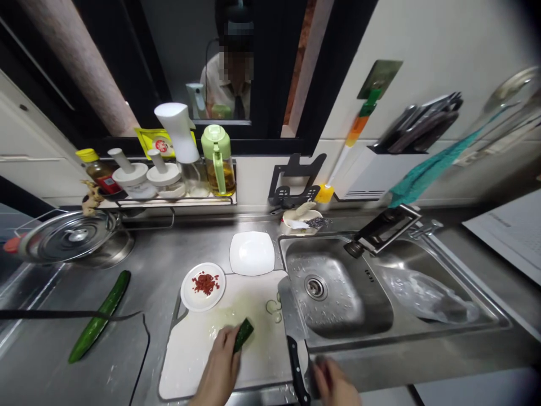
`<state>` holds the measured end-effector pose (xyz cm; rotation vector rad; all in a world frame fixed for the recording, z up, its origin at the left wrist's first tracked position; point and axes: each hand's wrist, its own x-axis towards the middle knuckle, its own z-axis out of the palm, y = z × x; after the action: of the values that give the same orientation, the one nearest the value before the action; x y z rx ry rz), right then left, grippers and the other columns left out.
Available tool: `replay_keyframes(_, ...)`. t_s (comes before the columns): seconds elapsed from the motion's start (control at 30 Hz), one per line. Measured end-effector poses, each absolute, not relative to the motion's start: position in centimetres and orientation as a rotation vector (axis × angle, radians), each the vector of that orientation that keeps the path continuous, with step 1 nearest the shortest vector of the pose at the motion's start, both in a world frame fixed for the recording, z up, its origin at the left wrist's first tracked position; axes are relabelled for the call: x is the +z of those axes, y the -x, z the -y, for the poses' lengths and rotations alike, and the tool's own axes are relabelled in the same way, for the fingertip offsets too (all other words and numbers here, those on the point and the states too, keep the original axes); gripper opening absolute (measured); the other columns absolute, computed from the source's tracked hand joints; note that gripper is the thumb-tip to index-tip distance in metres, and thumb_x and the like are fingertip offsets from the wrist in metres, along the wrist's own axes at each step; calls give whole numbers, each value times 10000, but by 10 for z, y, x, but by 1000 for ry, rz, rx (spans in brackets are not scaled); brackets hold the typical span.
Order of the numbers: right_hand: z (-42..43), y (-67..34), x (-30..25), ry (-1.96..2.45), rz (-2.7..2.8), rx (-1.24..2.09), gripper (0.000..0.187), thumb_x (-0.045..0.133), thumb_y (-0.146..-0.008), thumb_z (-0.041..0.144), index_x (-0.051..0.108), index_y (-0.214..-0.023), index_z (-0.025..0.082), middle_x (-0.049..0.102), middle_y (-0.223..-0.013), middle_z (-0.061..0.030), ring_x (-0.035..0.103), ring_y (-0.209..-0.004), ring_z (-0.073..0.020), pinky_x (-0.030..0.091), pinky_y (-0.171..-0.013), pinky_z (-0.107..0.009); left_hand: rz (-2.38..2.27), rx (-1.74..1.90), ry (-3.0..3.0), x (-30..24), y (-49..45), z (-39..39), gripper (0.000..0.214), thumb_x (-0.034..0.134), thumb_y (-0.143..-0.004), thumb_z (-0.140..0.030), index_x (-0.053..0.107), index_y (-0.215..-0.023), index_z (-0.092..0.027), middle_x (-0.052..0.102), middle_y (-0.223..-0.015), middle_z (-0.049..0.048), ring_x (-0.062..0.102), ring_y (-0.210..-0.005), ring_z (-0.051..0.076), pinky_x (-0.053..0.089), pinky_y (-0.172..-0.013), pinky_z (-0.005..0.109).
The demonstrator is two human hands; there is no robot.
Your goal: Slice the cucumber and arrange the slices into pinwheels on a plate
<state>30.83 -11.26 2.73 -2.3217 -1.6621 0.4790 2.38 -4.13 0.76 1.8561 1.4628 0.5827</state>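
Observation:
My left hand (220, 361) is closed around a short cucumber piece (243, 336), held over the white cutting board (190, 358). Along the board's right edge lies a kitchen knife (292, 316), its black handle toward me. My right hand (336, 384) is just right of that handle, apart from it; motion blurs its fingers, and whether it holds anything is unclear. Thin cucumber rings or peel (274, 308) lie by the blade. A small white plate (185, 293) with small red pieces (205, 283) overlaps the board's far left corner. Beyond the board sits a white square plate (252, 252).
A whole cucumber (100, 320) lies on the steel counter, a black cord (143, 344) beside it. The double sink (338, 338) is to the right, with a plastic bag (426, 296) in its far basin. A lidded pot (78, 234) and a bottle rack (177, 202) stand behind.

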Motion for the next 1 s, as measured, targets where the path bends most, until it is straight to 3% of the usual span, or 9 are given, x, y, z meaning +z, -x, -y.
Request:
replay_keyframes(0.13, 62, -261, 19, 2270, 1854, 497, 218, 423, -886, 277, 544, -1027, 163, 628, -934, -119, 610, -864, -232, 466, -755, -322, -1415, 585, -1889, 13, -36, 36, 524, 426, -764, -94, 495, -1277, -175, 590, -1143, 132, 563, -1077, 216, 456, -971, 410)
replay_keyframes(0.4, 51, -250, 13, 2459, 1902, 605, 388, 372, -875, 161, 460, -1250, 118, 596, -989, -143, 613, -896, -249, 446, -796, -340, -1539, 612, -1981, 5, -30, 30, 424, 427, -808, -136, 562, -1203, -209, 650, -1087, 104, 604, -1013, 221, 504, -891, 415)
replay_keyframes(0.6, 54, -260, 11, 2578, 1605, 677, 441, 345, -860, 188, 421, -1285, 98, 587, -956, -136, 635, -742, -230, 474, -695, -338, -1599, 564, -2030, 2, -31, 23, 386, 483, -815, -226, 560, -1192, -182, 593, -1163, 130, 571, -1071, 239, 485, -924, 431)
replay_keyframes(0.77, 64, -282, 11, 2310, 1607, 575, 410, 329, -851, 217, 500, -1214, 131, 611, -1019, -146, 633, -827, -228, 488, -762, -351, -1598, 514, -1950, 3, -30, 23, 386, 456, -824, -204, 547, -1199, -193, 615, -1095, 110, 580, -1025, 232, 480, -918, 437)
replay_keyframes(0.87, 63, -275, 22, 2177, 1724, 737, 394, 325, -886, 282, 552, -1181, 153, 630, -1012, -146, 631, -892, -227, 481, -810, -330, -1577, 503, -1911, 2, -26, 28, 382, 450, -830, -214, 539, -1201, -199, 606, -1113, 115, 577, -1029, 237, 474, -927, 450)
replay_keyframes(1.0, 54, -243, 38, 2165, 1929, 1055, 419, 302, -885, 182, 552, -1222, 194, 617, -1043, -136, 615, -968, -207, 448, -844, -293, -1569, 487, -1893, -2, -22, 32, 389, 483, -818, -239, 532, -1203, -202, 599, -1131, 113, 569, -1070, 245, 472, -945, 463)
